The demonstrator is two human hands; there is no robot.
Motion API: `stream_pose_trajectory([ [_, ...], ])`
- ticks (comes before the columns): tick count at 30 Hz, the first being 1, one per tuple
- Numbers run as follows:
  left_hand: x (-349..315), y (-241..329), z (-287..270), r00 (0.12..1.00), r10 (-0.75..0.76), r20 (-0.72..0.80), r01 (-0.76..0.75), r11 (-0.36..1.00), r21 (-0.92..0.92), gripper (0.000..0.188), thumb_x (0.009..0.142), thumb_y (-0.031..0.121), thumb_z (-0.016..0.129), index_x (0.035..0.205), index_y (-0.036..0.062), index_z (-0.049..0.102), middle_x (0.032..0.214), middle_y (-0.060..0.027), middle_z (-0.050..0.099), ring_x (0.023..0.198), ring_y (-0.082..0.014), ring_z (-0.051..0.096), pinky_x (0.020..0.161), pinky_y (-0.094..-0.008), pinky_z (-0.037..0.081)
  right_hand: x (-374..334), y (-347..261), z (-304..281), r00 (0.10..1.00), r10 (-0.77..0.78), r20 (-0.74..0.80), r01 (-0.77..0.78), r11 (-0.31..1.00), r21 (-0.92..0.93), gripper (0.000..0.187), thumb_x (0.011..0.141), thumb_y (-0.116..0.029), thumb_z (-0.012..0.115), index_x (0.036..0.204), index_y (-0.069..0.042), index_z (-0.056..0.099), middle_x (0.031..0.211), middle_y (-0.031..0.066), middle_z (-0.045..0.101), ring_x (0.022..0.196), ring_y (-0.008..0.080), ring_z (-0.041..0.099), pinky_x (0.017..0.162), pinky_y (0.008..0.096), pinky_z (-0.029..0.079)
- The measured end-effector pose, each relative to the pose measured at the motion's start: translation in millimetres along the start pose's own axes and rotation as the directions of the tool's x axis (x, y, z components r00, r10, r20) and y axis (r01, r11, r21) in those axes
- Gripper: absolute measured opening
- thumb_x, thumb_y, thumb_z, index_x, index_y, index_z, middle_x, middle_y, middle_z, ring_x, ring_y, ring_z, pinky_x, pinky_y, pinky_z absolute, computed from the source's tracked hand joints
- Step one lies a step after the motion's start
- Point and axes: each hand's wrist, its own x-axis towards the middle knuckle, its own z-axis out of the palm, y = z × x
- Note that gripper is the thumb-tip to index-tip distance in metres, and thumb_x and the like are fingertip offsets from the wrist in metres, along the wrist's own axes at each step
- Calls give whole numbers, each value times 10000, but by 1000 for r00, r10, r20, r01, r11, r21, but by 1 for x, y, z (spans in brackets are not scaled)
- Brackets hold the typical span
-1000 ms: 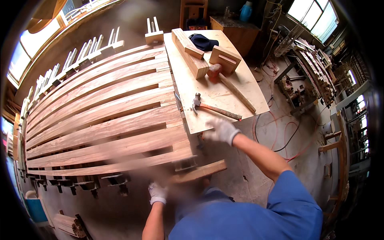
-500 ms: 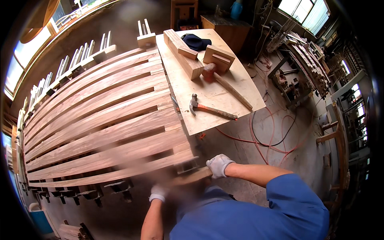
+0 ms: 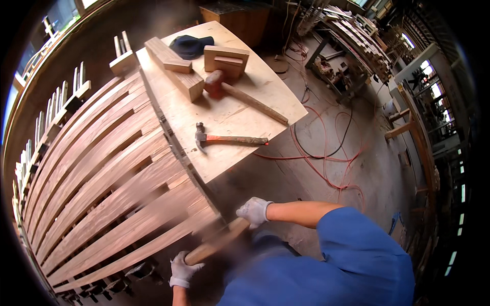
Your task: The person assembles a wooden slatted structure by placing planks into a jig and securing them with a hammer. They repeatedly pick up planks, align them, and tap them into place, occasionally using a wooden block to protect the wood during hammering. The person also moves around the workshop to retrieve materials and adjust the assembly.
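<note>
Daylight entered a dim workshop through a window (image 3: 62,16) at upper left, while a brown wooden cabinet (image 3: 236,24) stood beyond the grey floor (image 3: 278,178).

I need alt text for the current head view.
A person's gloved left hand and right hand hold opposite ends of a wooden bar beside long wooden slats. On a light board lie a claw hammer, a larger hammer and a dark cap.

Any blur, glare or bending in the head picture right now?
Head view: haze smears some lower slats and part of the wooden bar; head view: claw hammer looks fairly crisp; head view: upper-left window is bright; head view: slats bow strongly toward the rim, corners fall black.
</note>
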Motion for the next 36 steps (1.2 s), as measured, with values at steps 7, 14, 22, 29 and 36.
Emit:
stream_pose_trajectory([
  [7,-1,33,-24,996,-31,78,33,999,-27,860,557,462,1064,1218,-8,778,1116,-198,806,1008,-321,794,946,-408,618,18,27,41,994,-87,-62,94,988,122,515,722,-396,888,1048,-67,663,992,135,759,939,357,757,811,488,590],
  [14,-11,80,-38,992,-116,57,103,977,184,836,542,461,1052,1176,-18,795,1088,-199,815,1006,-334,800,946,-422,624,42,44,79,978,-162,-131,186,962,198,511,675,-336,882,1056,-68,675,978,144,754,940,365,753,825,479,597],
  [22,-23,73,-31,995,-95,-24,98,964,247,852,608,554,1001,1284,86,776,1231,-170,790,1143,-348,751,1097,-464,531,49,24,60,995,93,-33,-92,995,45,574,647,-401,891,1116,-103,749,1097,166,762,1089,354,745,952,466,607],
  [29,-33,69,-36,967,-255,-27,201,820,-536,587,895,318,876,1336,-38,726,1130,-96,776,969,-133,703,834,-298,586,15,36,96,913,407,17,-302,650,697,1145,709,-330,956,1658,-41,385,1477,248,600,1326,370,645,1122,412,533],
  [36,-21,61,-8,962,-268,-62,114,595,-796,564,918,236,822,1382,-56,693,1229,-156,766,1069,-184,719,928,-315,581,48,41,119,656,685,318,-377,-68,924,559,981,-331,774,1417,7,684,1193,114,761,1117,233,711,984,395,548],
])
